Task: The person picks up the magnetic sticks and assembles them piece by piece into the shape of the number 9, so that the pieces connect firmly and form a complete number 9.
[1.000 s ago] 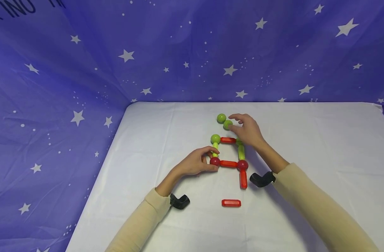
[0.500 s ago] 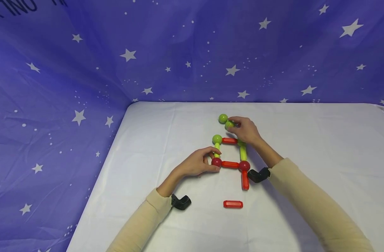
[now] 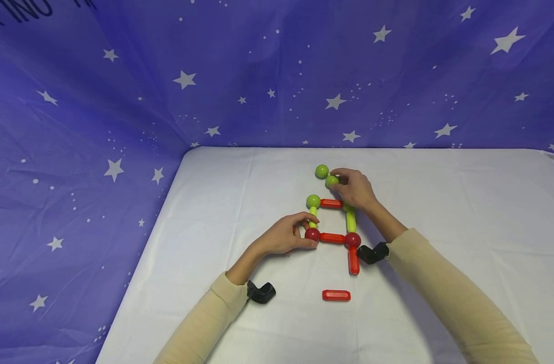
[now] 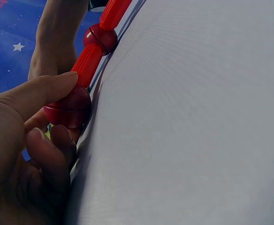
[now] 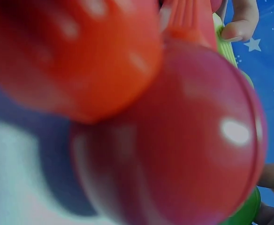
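Observation:
On the white table lies a square of sticks and balls. My left hand (image 3: 281, 235) holds its near left red ball (image 3: 312, 234), thumb on the near side and fingers around the far side by the left yellow-green stick (image 3: 313, 217). In the left wrist view the thumb presses where that red ball (image 4: 71, 108) meets a red stick (image 4: 88, 65). Beyond the square, my right hand (image 3: 356, 189) pinches a green ball (image 3: 331, 181) between thumb and fingers. Another green ball (image 3: 322, 171) sits just past it. The right hand partly covers the square's far right green ball (image 3: 348, 207).
From the near right red ball (image 3: 352, 239) a red stick (image 3: 354, 261) points toward me. It and the ball (image 5: 174, 140) fill the right wrist view. One loose red stick (image 3: 336, 295) lies nearer. A black wrist camera (image 3: 372, 253) overlaps the protruding stick.
My right fingers have closed in on the nearer green ball, and a small gap now separates it from the other one. The left hand keeps its hold; the head view has shifted slightly.

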`<control>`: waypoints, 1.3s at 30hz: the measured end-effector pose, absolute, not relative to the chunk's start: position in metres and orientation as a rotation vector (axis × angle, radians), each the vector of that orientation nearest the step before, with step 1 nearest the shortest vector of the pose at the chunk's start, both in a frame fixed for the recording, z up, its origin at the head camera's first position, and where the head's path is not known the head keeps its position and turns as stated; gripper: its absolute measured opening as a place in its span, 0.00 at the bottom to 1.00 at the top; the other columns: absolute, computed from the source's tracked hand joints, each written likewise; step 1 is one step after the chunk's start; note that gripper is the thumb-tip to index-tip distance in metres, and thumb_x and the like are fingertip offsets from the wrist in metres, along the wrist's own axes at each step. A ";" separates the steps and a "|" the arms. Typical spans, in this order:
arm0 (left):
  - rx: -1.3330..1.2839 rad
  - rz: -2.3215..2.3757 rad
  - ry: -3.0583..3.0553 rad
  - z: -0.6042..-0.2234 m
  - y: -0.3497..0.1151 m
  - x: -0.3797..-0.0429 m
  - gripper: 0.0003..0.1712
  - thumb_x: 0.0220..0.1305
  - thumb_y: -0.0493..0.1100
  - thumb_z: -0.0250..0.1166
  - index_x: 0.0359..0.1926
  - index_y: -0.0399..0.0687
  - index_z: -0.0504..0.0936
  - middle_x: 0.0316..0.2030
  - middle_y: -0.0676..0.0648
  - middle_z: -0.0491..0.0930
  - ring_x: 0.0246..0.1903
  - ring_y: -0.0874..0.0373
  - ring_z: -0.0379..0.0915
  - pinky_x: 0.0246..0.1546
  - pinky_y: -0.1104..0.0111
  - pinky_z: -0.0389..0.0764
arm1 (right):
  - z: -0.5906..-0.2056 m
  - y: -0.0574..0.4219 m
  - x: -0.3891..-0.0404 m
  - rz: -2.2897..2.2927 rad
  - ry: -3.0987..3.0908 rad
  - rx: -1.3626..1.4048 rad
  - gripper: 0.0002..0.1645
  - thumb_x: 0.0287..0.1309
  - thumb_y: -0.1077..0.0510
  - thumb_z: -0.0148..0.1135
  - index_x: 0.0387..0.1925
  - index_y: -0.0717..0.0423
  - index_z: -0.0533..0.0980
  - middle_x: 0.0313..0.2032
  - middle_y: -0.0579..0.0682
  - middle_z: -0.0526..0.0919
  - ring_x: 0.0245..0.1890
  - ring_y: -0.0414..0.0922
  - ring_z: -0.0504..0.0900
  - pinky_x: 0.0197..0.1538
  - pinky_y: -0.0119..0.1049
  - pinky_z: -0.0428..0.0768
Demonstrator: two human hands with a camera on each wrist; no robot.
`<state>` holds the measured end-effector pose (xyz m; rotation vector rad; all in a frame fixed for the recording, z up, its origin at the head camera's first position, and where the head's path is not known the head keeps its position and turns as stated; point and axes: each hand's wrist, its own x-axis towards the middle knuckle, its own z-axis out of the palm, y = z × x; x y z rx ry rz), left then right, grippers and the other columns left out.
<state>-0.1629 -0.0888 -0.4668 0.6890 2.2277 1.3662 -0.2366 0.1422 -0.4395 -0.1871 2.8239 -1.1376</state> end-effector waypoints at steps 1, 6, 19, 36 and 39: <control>0.688 1.367 2.227 -0.467 -0.089 -0.163 0.28 0.55 0.42 0.76 0.57 0.49 0.77 0.39 0.50 0.76 0.15 0.60 0.67 0.15 0.69 0.70 | -0.439 0.142 -0.237 -1.138 2.825 -0.188 0.23 0.64 0.62 0.62 0.61 0.61 0.75 0.53 0.65 0.79 0.54 0.59 0.77 0.60 0.56 0.70; 0.690 1.367 2.227 -0.468 -0.089 -0.164 0.28 0.55 0.42 0.76 0.57 0.49 0.77 0.40 0.50 0.76 0.16 0.60 0.68 0.16 0.69 0.70 | -0.440 0.142 -0.237 -1.138 2.832 -0.191 0.23 0.64 0.62 0.62 0.60 0.61 0.75 0.52 0.65 0.80 0.53 0.59 0.77 0.59 0.56 0.70; 0.666 1.384 2.204 -0.468 -0.088 -0.164 0.28 0.55 0.42 0.76 0.57 0.49 0.77 0.41 0.50 0.76 0.15 0.60 0.67 0.15 0.69 0.70 | -0.442 0.143 -0.236 -1.147 2.846 -0.181 0.23 0.64 0.61 0.63 0.60 0.61 0.75 0.52 0.65 0.80 0.53 0.59 0.77 0.60 0.56 0.70; 0.647 1.403 2.180 -0.466 -0.090 -0.165 0.29 0.55 0.42 0.76 0.57 0.49 0.77 0.41 0.49 0.76 0.14 0.59 0.67 0.13 0.69 0.70 | -0.432 0.150 -0.214 -1.238 2.848 -0.207 0.22 0.64 0.56 0.63 0.58 0.58 0.76 0.53 0.63 0.80 0.53 0.58 0.77 0.53 0.55 0.76; 0.647 1.405 2.178 -0.466 -0.090 -0.165 0.29 0.55 0.41 0.76 0.57 0.49 0.77 0.41 0.49 0.75 0.14 0.59 0.67 0.13 0.69 0.70 | -0.430 0.152 -0.207 -1.260 2.849 -0.221 0.21 0.63 0.57 0.64 0.57 0.58 0.77 0.52 0.63 0.80 0.52 0.59 0.77 0.52 0.55 0.77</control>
